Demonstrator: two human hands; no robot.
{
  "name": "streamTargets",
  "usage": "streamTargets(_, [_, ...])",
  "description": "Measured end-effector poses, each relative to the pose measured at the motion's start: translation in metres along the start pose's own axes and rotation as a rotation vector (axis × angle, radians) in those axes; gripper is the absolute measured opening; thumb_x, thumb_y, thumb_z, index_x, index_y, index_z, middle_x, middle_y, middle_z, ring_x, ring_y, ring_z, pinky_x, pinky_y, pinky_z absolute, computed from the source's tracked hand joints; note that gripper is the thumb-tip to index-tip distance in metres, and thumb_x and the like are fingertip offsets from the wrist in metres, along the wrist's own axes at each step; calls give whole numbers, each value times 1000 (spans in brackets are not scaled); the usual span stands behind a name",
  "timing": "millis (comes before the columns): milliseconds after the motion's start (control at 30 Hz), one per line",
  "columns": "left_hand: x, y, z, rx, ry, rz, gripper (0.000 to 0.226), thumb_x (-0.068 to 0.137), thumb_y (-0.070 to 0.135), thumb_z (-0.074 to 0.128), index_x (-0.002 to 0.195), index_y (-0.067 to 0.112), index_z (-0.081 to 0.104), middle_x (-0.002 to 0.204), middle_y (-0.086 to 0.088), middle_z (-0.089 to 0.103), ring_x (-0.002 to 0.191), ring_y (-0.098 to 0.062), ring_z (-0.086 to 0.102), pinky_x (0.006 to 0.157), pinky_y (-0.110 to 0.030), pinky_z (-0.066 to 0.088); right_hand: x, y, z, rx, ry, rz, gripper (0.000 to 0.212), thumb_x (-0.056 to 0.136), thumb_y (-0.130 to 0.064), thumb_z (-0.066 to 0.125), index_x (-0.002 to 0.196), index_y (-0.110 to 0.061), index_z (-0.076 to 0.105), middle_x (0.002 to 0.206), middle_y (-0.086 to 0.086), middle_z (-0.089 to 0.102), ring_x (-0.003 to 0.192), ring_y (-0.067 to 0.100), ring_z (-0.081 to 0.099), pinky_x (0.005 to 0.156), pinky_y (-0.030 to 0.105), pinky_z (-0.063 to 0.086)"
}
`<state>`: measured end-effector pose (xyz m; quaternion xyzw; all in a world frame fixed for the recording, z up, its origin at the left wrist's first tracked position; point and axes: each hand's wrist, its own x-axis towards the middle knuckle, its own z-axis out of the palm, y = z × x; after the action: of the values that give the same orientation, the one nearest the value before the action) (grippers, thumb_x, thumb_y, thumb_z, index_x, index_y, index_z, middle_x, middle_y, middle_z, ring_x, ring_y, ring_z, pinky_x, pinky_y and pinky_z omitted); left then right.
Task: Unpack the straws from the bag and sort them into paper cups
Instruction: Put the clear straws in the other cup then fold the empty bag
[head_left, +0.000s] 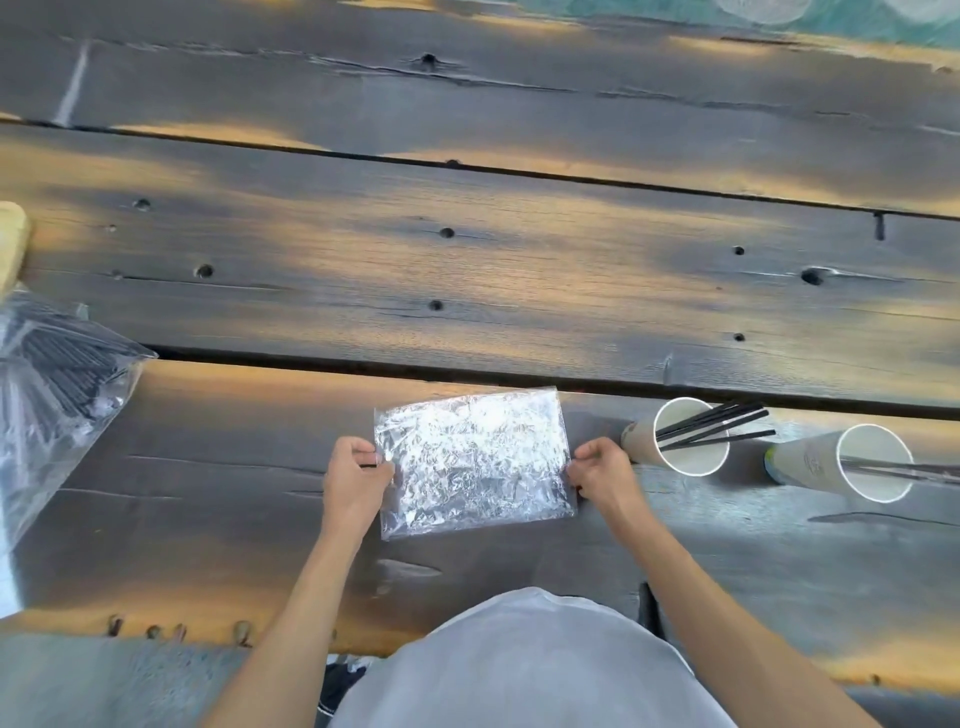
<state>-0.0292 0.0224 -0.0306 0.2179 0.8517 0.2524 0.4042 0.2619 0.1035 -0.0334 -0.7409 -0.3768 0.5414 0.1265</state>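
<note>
Straws in a full bag (57, 374) are waiting at the table's left edge. Left hand (358, 475) and right hand (602, 473) are pinching an empty bag (472, 462); two cups (680, 436) are holding straws (717, 423). Probably the next move is opening the full bag.

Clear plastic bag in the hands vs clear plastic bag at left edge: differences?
The crinkled clear plastic bag in the hands looks flat and empty; the clear plastic bag at the left edge bulges with black straws. The left hand and right hand pinch the first; the second lies untouched. Both are transparent and on the wooden table.
</note>
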Motion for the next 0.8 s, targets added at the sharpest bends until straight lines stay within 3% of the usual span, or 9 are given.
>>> streamTargets(133, [1,2,4,138,91,66,17,88,8,72,96,14,59,107,-5,55,91,-20,56,80,-30,42,-6,-2,1,-171,110,-116,10,84,3,56,88,-6,56,77,4,60,54,8,54,45,16,40])
streamTargets(233, [-3,6,8,112,83,64,10,89,4,64,90,14,65,92,-2,64,83,-19,61,63,-24,44,-14,-15,13,-159,9,-120,13,89,0,50,81,-8,58,69,4,63,53,12,57,45,18,42])
streamTargets(267, [-5,7,11,67,-30,39,10,91,5,63,89,14,67,86,-1,68,76,-17,64,58,-23,47,-16,-18,19,-104,-113,-66,14,92,-1,49,83,-7,59,69,7,65,53,16,56,46,23,43])
streamTargets(333, [-10,10,15,-43,-402,-33,11,96,9,62,93,12,72,84,-8,74,67,-16,69,58,-25,55,-24,-22,33,-20,-368,50,13,95,-7,50,91,-6,62,73,11,69,52,18,59,49,26,47])
streamTargets(400, [-14,11,21,-115,-702,-120,15,99,14,60,101,6,72,93,-17,77,80,-22,76,73,-30,61,-29,-19,48,-52,-536,93,15,95,-15,53,98,-7,65,79,9,74,61,17,66,56,25,53])
streamTargets(467, [-18,7,28,-96,-810,-181,19,101,15,58,106,2,71,101,-20,77,93,-27,77,80,-32,61,-32,-13,62,-99,-618,98,18,92,-19,54,99,-9,67,84,6,76,70,16,69,67,27,56])
streamTargets(567, [-19,-3,34,-63,-803,-209,20,101,14,55,108,1,69,103,-19,77,94,-25,77,84,-33,61,-31,-2,68,-133,-614,126,16,92,-20,55,97,-11,67,89,6,76,75,15,69,76,30,56])
streamTargets(700, [-12,-23,18,-144,-716,-222,21,101,17,57,112,4,69,100,-14,79,94,-25,77,90,-36,59,-23,8,45,-116,-501,191,18,91,-19,54,97,-9,68,86,7,78,73,17,74,70,28,56])
streamTargets(800, [-5,-40,-2,-224,-632,-238,23,104,18,53,112,4,69,101,-17,78,95,-27,77,87,-35,59,-13,14,19,-54,-381,269,22,91,-16,53,102,-5,68,86,13,79,74,22,76,65,28,58])
